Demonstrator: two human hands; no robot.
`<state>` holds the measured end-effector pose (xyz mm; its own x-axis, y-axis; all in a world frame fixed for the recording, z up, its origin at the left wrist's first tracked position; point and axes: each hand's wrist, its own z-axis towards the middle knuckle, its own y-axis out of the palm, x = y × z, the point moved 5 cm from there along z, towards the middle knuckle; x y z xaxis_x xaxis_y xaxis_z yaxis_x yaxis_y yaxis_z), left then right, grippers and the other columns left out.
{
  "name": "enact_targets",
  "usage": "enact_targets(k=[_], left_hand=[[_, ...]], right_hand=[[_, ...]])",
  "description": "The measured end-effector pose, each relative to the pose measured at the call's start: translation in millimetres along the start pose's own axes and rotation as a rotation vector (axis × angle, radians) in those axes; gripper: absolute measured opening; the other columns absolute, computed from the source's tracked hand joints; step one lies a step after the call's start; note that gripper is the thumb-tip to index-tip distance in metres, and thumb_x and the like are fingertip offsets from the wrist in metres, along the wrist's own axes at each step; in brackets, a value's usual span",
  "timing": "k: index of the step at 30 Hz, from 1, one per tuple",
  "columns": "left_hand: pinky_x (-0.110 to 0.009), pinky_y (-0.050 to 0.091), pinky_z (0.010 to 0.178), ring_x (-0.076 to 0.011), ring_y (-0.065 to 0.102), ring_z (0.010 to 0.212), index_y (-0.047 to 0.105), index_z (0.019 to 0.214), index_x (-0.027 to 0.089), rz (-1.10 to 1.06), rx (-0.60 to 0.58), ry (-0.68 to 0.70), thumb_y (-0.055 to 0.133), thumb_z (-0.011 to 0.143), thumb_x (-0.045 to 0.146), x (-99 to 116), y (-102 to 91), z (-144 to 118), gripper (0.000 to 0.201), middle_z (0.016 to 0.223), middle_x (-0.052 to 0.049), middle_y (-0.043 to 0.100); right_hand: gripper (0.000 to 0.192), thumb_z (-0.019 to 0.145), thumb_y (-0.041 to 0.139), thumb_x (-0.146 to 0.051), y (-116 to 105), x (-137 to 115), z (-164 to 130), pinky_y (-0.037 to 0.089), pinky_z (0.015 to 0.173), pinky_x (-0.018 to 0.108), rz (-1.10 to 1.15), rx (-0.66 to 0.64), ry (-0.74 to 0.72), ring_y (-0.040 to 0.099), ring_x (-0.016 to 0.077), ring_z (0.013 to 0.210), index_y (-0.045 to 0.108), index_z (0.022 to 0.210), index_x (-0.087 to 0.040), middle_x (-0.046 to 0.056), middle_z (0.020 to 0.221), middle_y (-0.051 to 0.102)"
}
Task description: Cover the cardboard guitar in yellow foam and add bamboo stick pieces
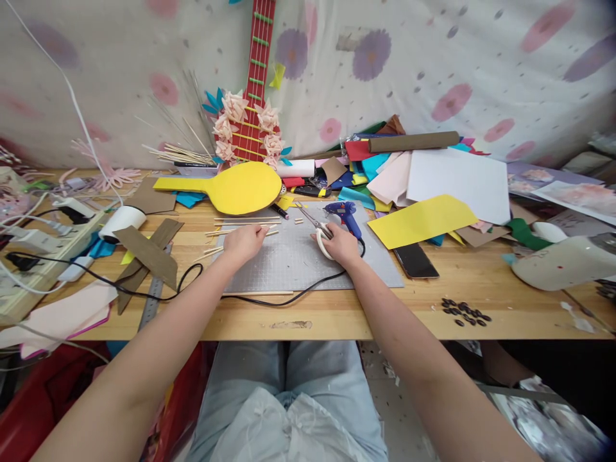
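Observation:
My left hand [243, 244] is closed in a pinch on a thin wooden stick [272, 233], whose end pokes out to the right of the fingers. White-handled scissors [321, 242] are in my right hand [342, 245], with the fingers in and around the handles and the blades pointing up and left. Both hands are over the grey cutting mat [298, 269]. Short cut stick pieces [299, 221] lie just beyond the scissors. More thin sticks [240, 221] rest behind and left of my left hand. A blue glue gun [347, 217] lies right behind my right hand.
A yellow guitar-shaped piece [245, 188] lies behind the mat; a red flowered guitar [253, 122] leans on the back curtain. Phone [416, 260], yellow sheet [423, 221] and black beads [464, 312] are at right. Power strip [52, 256] and brown strips [147, 256] are at left. A black cord [289, 298] crosses the front.

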<state>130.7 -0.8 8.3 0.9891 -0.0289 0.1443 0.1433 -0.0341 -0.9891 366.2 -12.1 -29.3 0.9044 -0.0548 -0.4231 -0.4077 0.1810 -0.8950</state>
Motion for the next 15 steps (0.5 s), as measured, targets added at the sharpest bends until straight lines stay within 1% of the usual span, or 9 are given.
enact_targets(k=[3,6,10,13,15], left_hand=[[-0.037,0.043,0.067,-0.0303,0.062,0.090,0.065,0.094,0.022,0.017,-0.025,0.000,0.027,0.087,0.047,-2.7,11.5,0.7,0.046,0.097,-0.012,0.068],[-0.037,0.043,0.065,-0.0310,0.063,0.085,0.065,0.092,0.021,0.046,0.005,0.012,0.029,0.087,0.046,-4.4,23.9,-1.2,0.044,0.091,-0.013,0.068],[-0.034,0.041,0.062,-0.0284,0.063,0.079,0.063,0.092,0.019,0.073,0.143,0.041,0.028,0.089,0.043,-3.2,33.8,-8.1,0.042,0.085,-0.013,0.068],[-0.033,0.038,0.061,-0.0273,0.062,0.080,0.061,0.090,0.019,0.064,0.234,0.060,0.027,0.090,0.040,-1.9,34.4,-12.0,0.041,0.084,-0.012,0.067],[-0.032,0.037,0.062,-0.0262,0.061,0.081,0.060,0.090,0.019,0.042,0.266,0.065,0.027,0.090,0.040,-2.2,32.9,-13.1,0.040,0.086,-0.011,0.066]], right_hand=[[0.040,0.076,0.047,-0.060,0.3,0.3,0.0,0.032,0.058,0.026,-0.002,0.001,-0.005,0.059,0.0196,0.075,0.057,0.086,-0.024,0.003,0.081,0.066],[0.040,0.075,0.048,-0.061,0.3,0.3,-0.1,0.031,0.057,0.026,-0.005,0.004,-0.005,0.059,0.0198,0.075,0.058,0.086,-0.023,0.003,0.082,0.066],[0.039,0.076,0.048,-0.060,-0.7,-0.2,-0.7,0.032,0.058,0.026,-0.008,0.009,-0.008,0.059,0.0198,0.076,0.058,0.086,-0.023,0.003,0.082,0.066],[0.040,0.076,0.048,-0.060,-1.2,-0.5,-1.7,0.032,0.058,0.026,-0.002,0.008,-0.012,0.059,0.0200,0.077,0.058,0.088,-0.024,0.003,0.083,0.066],[0.040,0.076,0.047,-0.060,-1.2,0.2,-2.5,0.033,0.059,0.026,0.004,0.008,-0.003,0.059,0.0202,0.077,0.057,0.088,-0.024,0.003,0.082,0.066]])
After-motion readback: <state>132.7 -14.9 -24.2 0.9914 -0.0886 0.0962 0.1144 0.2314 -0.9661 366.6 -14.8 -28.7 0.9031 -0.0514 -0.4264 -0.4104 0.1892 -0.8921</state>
